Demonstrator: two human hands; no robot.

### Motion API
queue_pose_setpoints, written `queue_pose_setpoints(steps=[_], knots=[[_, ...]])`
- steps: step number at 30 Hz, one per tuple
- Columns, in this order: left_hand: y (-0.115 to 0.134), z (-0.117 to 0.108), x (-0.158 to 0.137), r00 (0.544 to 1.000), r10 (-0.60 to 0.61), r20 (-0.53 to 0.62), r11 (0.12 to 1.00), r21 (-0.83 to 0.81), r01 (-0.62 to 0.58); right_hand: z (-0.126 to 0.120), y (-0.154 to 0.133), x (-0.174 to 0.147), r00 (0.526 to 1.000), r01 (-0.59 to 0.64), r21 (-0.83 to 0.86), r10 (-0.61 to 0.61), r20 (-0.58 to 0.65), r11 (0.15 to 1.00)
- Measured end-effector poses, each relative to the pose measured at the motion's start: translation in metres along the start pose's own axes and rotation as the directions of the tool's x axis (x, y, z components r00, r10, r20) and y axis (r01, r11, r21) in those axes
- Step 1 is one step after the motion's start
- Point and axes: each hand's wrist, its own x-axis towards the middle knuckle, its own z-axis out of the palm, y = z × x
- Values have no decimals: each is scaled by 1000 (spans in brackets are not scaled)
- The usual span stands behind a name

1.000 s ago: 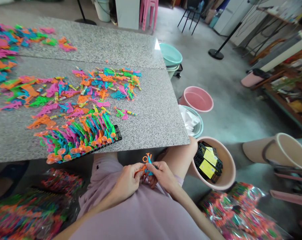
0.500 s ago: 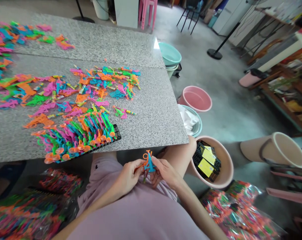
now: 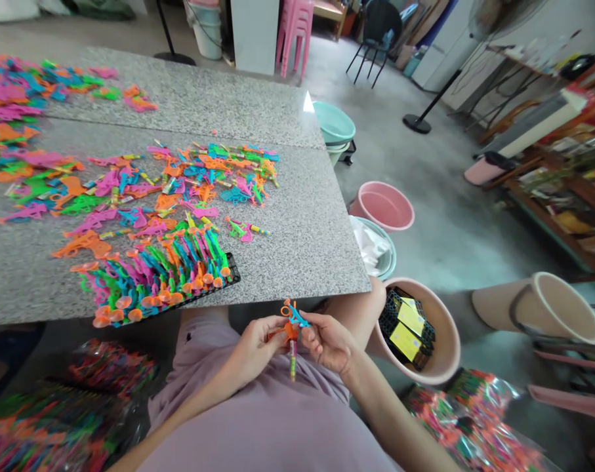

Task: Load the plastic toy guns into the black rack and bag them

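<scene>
Over my lap, my left hand (image 3: 254, 346) is closed on an orange plastic toy gun (image 3: 290, 330). My right hand (image 3: 329, 339) pinches a blue toy gun (image 3: 297, 316) that lies across the orange one. A narrow tube with a yellow and pink label (image 3: 292, 362) hangs below the two; how it is attached is hidden. Ahead on the table edge, a black plastic rack (image 3: 234, 269) carries a tight row of upright toy guns (image 3: 166, 269) with orange suction cups facing me. One small pink and green set (image 3: 243, 228) lies apart behind the rack.
Loose colourful toy guns (image 3: 203, 170) spread over the grey speckled table (image 3: 307, 242). A pink tub (image 3: 447, 357) with black racks and yellow cards stands by my right knee. Filled clear bags (image 3: 479, 426) lie on the floor at both sides. Other basins (image 3: 386, 203) stand to the right.
The blue toy gun has tipped from upright to nearly flat across the orange one. The labelled tube now shows clearly below. My view has tilted up slightly.
</scene>
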Motion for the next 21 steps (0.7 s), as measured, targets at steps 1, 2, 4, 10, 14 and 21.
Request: queue_pose_setpoints(steps=[1, 2, 4, 10, 14, 21], knots=[[1, 0, 0, 1000, -3, 1, 1000, -3, 3, 3, 0, -1, 1000, 8, 15, -7, -28, 1000], [1, 0, -1, 1000, -6, 2, 1000, -4, 6, 5, 1, -2, 998, 26, 24, -24, -52, 999], [2, 0, -1, 1000, -8, 7, 1000, 0, 8, 8, 4, -2, 995, 54, 5, -54, -83, 999], [-1, 0, -3, 999, 15, -28, 998, 58, -13, 2, 18, 6, 950, 272, -331, -306, -56, 904], [-1, 0, -1, 990, 73, -121, 990, 132, -57, 4, 23, 3, 860, 439, -467, -510, -31, 768], [-4, 3, 1, 989, 104, -102, 987, 132, -91, 13, 26, 7, 819, 526, -385, -573, -9, 758]])
